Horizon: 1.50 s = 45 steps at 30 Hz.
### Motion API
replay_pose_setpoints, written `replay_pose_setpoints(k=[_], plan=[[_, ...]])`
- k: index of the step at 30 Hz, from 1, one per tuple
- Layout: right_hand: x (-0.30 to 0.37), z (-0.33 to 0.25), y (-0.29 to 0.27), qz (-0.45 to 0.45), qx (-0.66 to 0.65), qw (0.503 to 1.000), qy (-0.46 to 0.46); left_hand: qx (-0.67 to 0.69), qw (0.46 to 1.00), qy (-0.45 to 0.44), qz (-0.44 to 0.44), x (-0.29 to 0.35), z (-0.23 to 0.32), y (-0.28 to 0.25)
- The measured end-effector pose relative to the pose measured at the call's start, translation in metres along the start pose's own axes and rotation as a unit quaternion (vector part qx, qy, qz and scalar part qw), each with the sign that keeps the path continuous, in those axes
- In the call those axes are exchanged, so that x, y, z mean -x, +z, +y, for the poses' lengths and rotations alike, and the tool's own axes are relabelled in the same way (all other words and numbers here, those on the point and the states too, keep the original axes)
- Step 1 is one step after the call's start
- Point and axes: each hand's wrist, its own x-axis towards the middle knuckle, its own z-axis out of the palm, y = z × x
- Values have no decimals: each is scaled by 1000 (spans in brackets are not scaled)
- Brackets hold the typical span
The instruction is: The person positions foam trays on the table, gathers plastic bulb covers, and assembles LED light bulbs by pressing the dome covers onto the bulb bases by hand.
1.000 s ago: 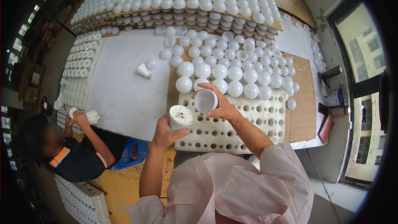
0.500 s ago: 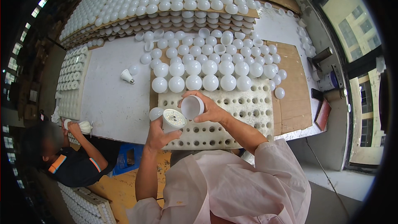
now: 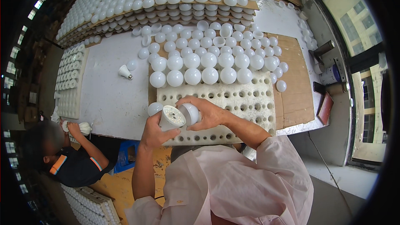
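My left hand [image 3: 154, 132] is closed round an LED bulb base [image 3: 173, 116], a white cup whose round board with small LEDs faces up. In my right hand [image 3: 206, 112] is a white dome bulb cover [image 3: 190, 113], tilted on its side right beside the board's edge; whether the two touch I cannot tell. Both hands are over the near left part of a pale foam tray [image 3: 250, 98] with rows of holes. A second white dome [image 3: 155, 108] shows just past my left fingers; what supports it is hidden. Finished-looking bulbs with round tops [image 3: 192, 76] stand in the tray's far rows.
Loose domes [image 3: 218, 41] lie on cardboard [image 3: 295, 96] beyond the tray. Stacked boards of domes [image 3: 146, 10] rise behind. One bulb [image 3: 124, 72] lies on the white table [image 3: 108, 100]. Left, a co-worker [image 3: 79, 158] handles white pieces near another filled tray [image 3: 68, 75]. A window is at right.
My right hand has turned the dome from its open side facing up to its rounded side showing, and brought it against or close to the base. The view has shifted slightly.
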Motion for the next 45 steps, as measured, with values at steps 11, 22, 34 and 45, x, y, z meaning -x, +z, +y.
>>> replay_pose_setpoints(k=[11, 22, 34, 45], plan=[[-14, -5, 2, 50, -74, 996, 13, -46, 999, -12, -10, 2, -2, -17], [-16, -7, 6, 10, -12, 1000, 8, -79, 997, -21, -18, 7, -4, -22], [-17, -21, 12, -100, 197, 975, -4, -118, 991, -40, -40, 10, -12, -20], [-8, -10, 39, -18, 213, 967, -136, -107, 988, -78, -83, 16, -4, -10]])
